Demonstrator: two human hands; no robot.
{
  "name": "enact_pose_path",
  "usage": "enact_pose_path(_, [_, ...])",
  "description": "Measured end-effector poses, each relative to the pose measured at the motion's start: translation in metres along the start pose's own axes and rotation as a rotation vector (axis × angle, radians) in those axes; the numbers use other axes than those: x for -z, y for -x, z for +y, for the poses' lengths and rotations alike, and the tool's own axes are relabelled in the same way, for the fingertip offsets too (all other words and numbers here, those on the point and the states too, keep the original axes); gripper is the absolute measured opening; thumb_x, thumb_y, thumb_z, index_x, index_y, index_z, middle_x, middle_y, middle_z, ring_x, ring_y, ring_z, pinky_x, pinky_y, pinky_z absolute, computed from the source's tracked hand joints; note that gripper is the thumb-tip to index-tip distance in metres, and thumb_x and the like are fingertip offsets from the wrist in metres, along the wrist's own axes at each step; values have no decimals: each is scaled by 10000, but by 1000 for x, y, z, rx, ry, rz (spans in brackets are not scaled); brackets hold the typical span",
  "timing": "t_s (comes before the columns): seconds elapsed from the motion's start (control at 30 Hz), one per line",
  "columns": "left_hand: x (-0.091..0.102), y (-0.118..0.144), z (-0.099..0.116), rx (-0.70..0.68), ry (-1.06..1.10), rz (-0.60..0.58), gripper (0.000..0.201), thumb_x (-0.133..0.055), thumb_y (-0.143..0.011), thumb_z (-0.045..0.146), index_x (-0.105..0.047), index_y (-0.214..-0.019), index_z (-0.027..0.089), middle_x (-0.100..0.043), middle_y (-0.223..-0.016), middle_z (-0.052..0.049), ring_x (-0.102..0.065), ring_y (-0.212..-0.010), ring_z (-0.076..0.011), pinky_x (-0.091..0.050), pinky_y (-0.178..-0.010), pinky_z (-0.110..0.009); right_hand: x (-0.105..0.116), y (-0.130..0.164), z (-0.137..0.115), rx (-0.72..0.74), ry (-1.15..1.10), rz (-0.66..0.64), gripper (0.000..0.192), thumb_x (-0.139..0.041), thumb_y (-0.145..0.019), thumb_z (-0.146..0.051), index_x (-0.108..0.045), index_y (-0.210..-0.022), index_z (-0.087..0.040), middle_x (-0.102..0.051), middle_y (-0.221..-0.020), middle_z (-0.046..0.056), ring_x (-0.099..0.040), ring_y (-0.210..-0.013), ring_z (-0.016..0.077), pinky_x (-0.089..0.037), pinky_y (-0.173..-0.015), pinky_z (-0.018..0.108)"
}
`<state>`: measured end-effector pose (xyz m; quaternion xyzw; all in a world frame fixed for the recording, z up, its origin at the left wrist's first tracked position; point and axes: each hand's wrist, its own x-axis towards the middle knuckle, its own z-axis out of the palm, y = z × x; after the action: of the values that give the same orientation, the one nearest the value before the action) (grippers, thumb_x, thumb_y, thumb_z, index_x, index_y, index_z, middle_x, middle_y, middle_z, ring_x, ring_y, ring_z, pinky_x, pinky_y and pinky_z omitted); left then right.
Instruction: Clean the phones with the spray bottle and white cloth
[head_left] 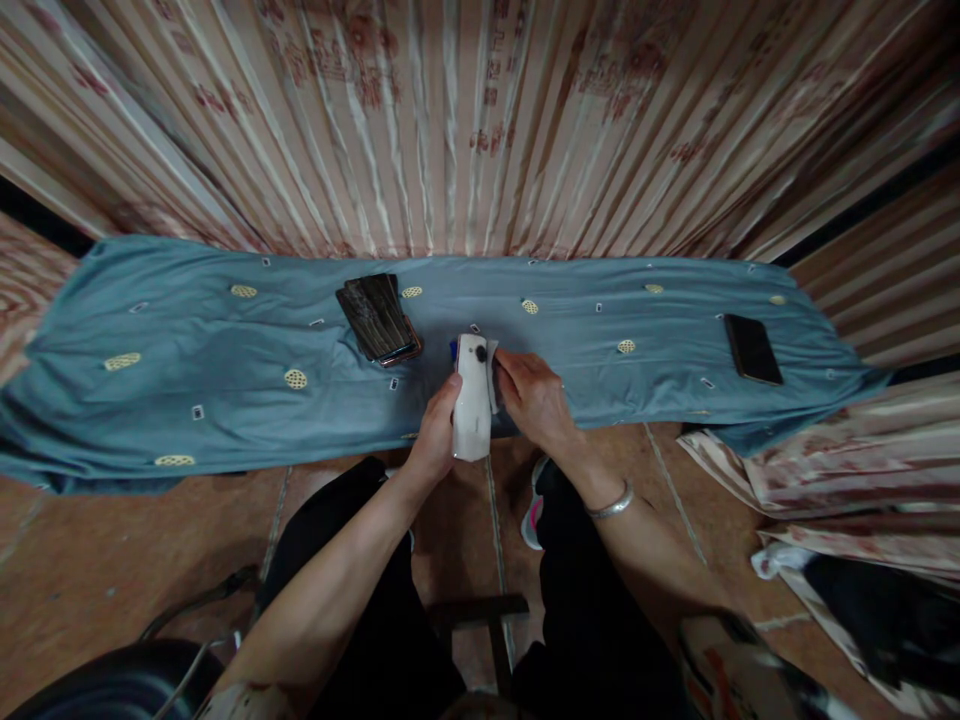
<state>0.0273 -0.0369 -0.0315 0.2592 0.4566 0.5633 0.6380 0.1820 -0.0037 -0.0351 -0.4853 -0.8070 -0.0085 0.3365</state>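
A: What does the left hand (435,432) have?

B: It is wrapped around a white phone (472,398), gripping its near end and holding it back side up, just above the near edge of the desk, which is covered by a blue cloth (187,350).

A: And the right hand (532,395)?

B: Its fingers are pressed against the phone's right side. A small grey piece, maybe a wiping cloth, seems pinched there, but it is too small to be sure. A silver bangle (611,505) sits on that wrist.

A: How far along would you say the work is?

B: A stack of dark phones (379,318) lies just left of the hands, and a single dark phone (752,348) lies well apart at the right end. I judge only one phone is being handled now; which of the others are finished, I cannot tell.
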Motion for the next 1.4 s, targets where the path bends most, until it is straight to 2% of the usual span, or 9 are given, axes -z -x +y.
enact_pose_path(0.23, [2, -5, 5, 65, 38, 34, 365, -723, -786, 518, -701, -795, 153, -647, -641, -5, -612, -652, -174, -447, -625, -279, -2, 2, -7, 25, 2, -25, 308, -440, -1020, -172, -679, -1215, -172, -763, -1025, 124, -682, -918, 255, -546, -882, 406])
enact_pose_path(0.47, [3, -9, 7, 9, 58, 101, 298, -736, -785, 429, -729, -816, 133, -704, -724, -22, -641, -703, -158, -468, -672, -256, -3, 4, -14, 55, -4, -25, 310, -423, -1030, -169, -670, -1217, -162, -765, -1053, 132, -683, -923, 256, -547, -879, 412])
enact_pose_path(0.63, [6, -10, 8, 17, 80, 61, 315, -716, -809, 453, -731, -817, 139, -710, -693, -22, -633, -633, -151, -468, -612, -255, -3, 4, -18, 59, 1, -43, 310, -422, -1027, -167, -672, -1211, -148, -761, -1050, 138, -681, -922, 264, -541, -871, 409])
enact_pose_path(0.73, [6, -11, 9, 16, 97, 27, 328, -722, -800, 470, -728, -830, 144, -736, -723, -39, -686, -698, -183, -501, -644, -268, -2, 5, -20, 51, -8, -62, 308, -421, -1032, -170, -672, -1211, -159, -757, -1058, 135, -680, -932, 259, -535, -888, 406])
enact_pose_path(0.9, [4, -12, 10, -14, 145, 28, 384, -745, -763, 489, -740, -912, 136, -788, -872, -79, -740, -923, -249, -548, -817, -311, 0, 7, -24, 52, -25, -96, 324, -419, -1035, -175, -662, -1250, -188, -752, -1073, 120, -676, -954, 253, -533, -911, 413])
enact_pose_path(1.1, [5, -14, 13, 8, 196, 70, 397, -767, -739, 477, -731, -911, 121, -780, -811, -79, -749, -911, -263, -562, -824, -327, 3, 11, -32, 104, -21, -91, 325, -401, -1044, -178, -667, -1224, -128, -752, -1055, 147, -680, -938, 262, -541, -888, 412])
enact_pose_path(1.2, [5, -14, 16, 7, 213, 56, 387, -753, -756, 481, -725, -897, 122, -778, -790, -80, -756, -923, -276, -573, -837, -341, 4, 14, -35, 114, -20, -98, 310, -408, -1042, -176, -669, -1205, -137, -752, -1041, 141, -681, -923, 258, -542, -878, 408])
enact_pose_path(1.4, [6, -15, 19, -15, 197, 99, 401, -753, -751, 486, -716, -903, 117, -774, -778, -80, -759, -908, -277, -583, -796, -331, 7, 16, -40, 129, -34, -134, 306, -408, -1043, -174, -661, -1214, -148, -752, -1040, 137, -680, -922, 251, -537, -869, 406])
